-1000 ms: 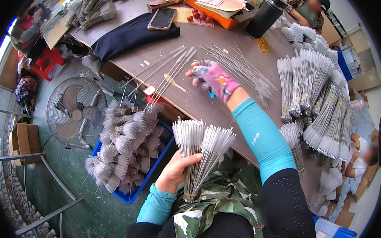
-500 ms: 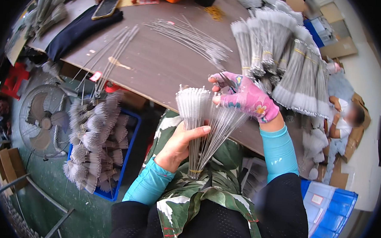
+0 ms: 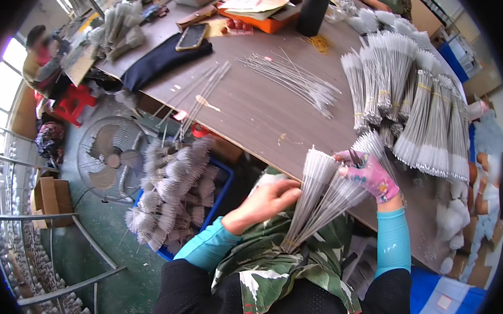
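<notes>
A bundle of thin wire tube brushes (image 3: 313, 186) stands upright against my lap, bound low down by a yellow band and fanned into clumps at the white bristle ends. Just left of it is my bare left hand (image 3: 267, 203), fingers stretched out and apart from the brushes. My right hand (image 3: 370, 176), in a pink fingerless glove, closes around a small dark pointed tool (image 3: 355, 158); whether it is scissors or tweezers I cannot tell. Its fingers touch the right-hand clump near the bristle tops. More bristle ends show behind this hand.
Tied brush bundles (image 3: 389, 79) stack at the table's right. Loose brushes (image 3: 292, 77) lie mid-table, beyond the near table edge. A phone (image 3: 192, 37) rests on dark cloth. At left are a blue crate (image 3: 219, 184) piled with brushes, a fan (image 3: 112, 158) and a metal rack (image 3: 60, 218).
My left hand has let go of the brush bundle and moved off to its left. The bundle has fanned wider. The whole view has shifted, showing more of the room at left.
</notes>
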